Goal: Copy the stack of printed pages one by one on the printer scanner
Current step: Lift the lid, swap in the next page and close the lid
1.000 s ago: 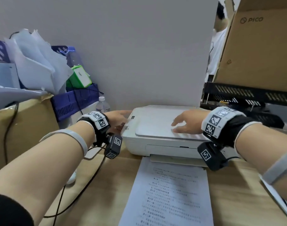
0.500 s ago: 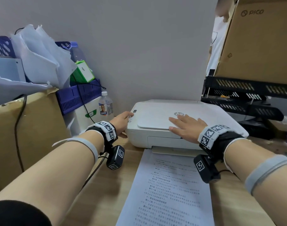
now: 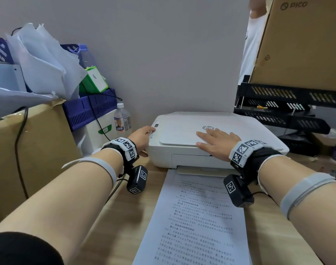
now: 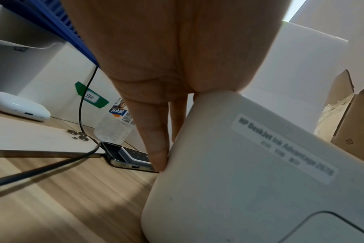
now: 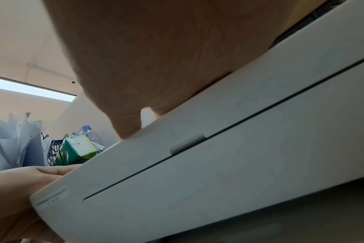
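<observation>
1. The printed pages (image 3: 193, 217) are lying face up on the bench (image 3: 113, 226), nearest the person, just in front of the printer (image 3: 258, 138) for easy reach.
2. The right hand (image 3: 217, 143) is resting flat, fingers straight, on the closed scanner lid (image 3: 180, 134), apparently pressing it down.
3. The left hand (image 3: 142, 137) is bracing the printer's left front corner, index finger extending toward the control buttons (image 3: 151, 135), probably starting a copy.

White printer (image 3: 211, 148) showing off-white; printed pages (image 3: 197, 222) showing black text; counter (image 3: 113, 226) showing light wood grain.
</observation>
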Motion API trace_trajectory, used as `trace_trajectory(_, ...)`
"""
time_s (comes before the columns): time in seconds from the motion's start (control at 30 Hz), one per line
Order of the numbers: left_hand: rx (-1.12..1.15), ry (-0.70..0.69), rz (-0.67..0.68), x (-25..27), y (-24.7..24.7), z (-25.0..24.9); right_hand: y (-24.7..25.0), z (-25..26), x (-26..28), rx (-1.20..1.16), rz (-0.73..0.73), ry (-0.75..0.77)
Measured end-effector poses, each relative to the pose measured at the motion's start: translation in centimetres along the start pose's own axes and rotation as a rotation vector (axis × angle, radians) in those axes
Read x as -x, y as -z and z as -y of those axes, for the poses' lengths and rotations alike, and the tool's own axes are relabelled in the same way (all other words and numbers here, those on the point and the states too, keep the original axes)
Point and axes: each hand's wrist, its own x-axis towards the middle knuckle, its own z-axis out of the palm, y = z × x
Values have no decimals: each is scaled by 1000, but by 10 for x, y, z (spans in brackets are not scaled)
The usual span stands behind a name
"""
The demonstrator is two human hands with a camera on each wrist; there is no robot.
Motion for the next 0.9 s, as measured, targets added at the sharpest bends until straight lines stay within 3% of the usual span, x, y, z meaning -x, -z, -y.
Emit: trace_trajectory(0.9, -40, 0, -16, 9, -2, -4, -1, 1, 1, 4, -27, -1)
